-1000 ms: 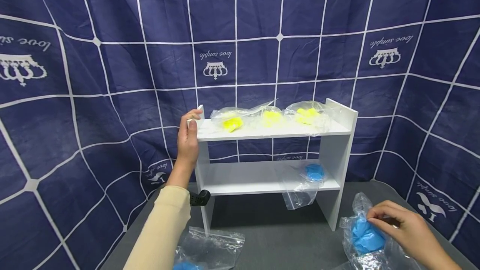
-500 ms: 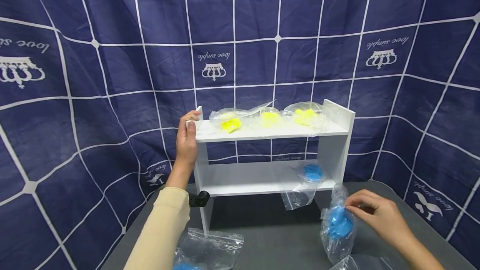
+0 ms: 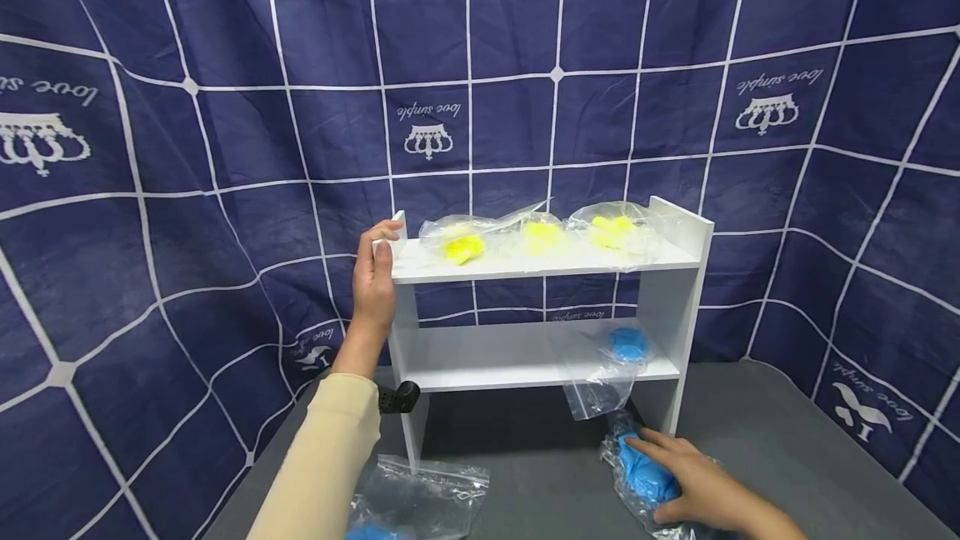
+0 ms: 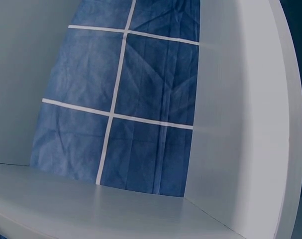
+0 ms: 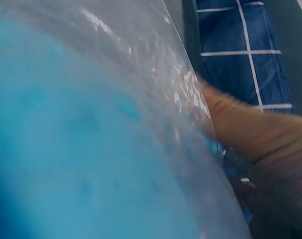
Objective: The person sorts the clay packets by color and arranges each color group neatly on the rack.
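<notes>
A blue curtain with a white grid (image 3: 517, 32) hangs behind a dark grey counter (image 3: 757, 415). On the counter stands a white shelf unit (image 3: 480, 357). The left hand (image 3: 375, 294) grips its upper left corner. The right hand (image 3: 701, 482) is spread over the working bag (image 3: 647, 475), a clear bag with blue contents; whether it grips or merely touches cannot be told. That bag is directly left of the right hand, by far the nearer one, in front of the unit's right leg and below the lower shelf. Its long axis slants from far left to near right. Yellow-filled bags (image 3: 465, 248) lie on the top shelf, a blue-filled bag (image 3: 628, 346) on the lower shelf's right end, overhanging the front edge.
</notes>
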The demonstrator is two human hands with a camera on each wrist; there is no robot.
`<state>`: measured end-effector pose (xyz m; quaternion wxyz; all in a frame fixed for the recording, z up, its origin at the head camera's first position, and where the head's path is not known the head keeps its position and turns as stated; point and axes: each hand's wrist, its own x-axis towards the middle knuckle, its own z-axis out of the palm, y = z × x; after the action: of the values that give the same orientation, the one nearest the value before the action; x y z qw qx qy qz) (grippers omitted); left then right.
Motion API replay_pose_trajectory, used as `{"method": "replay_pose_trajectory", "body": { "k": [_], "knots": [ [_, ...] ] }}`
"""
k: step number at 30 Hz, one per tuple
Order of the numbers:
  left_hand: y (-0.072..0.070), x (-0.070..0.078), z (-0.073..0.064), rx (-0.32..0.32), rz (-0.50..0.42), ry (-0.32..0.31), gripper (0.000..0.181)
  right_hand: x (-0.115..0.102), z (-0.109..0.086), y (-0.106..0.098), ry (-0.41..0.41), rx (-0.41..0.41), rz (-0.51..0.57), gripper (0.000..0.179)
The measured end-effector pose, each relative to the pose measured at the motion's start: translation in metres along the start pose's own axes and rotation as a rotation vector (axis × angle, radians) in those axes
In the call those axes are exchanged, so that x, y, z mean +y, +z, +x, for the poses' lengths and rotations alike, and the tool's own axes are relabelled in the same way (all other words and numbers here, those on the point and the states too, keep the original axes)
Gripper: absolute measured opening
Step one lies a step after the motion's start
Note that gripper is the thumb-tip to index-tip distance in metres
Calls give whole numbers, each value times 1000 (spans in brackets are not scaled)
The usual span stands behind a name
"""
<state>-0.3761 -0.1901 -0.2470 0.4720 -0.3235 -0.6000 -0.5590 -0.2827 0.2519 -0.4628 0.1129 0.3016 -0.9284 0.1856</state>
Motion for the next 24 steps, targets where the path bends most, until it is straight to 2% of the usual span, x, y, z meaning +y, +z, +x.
{"method": "replay_pose_trajectory", "body": {
  "k": [4,9,12,18,24],
  "knots": [
    [0,4,0,7,7,-9,21,-1,3,3,-4,-41,-26,88],
    [3,22,-1,8,8,-24,19,2,4,5,-8,-59,65,82],
    [4,33,-2,-2,18,-35,20,6,4,7,-29,-27,47,80],
    [4,36,-3,1,21,-35,19,13,5,11,-142,105,-16,76],
    [4,37,0,-6,14,-26,21,2,5,4,-170,168,-16,73]
  ]
}}
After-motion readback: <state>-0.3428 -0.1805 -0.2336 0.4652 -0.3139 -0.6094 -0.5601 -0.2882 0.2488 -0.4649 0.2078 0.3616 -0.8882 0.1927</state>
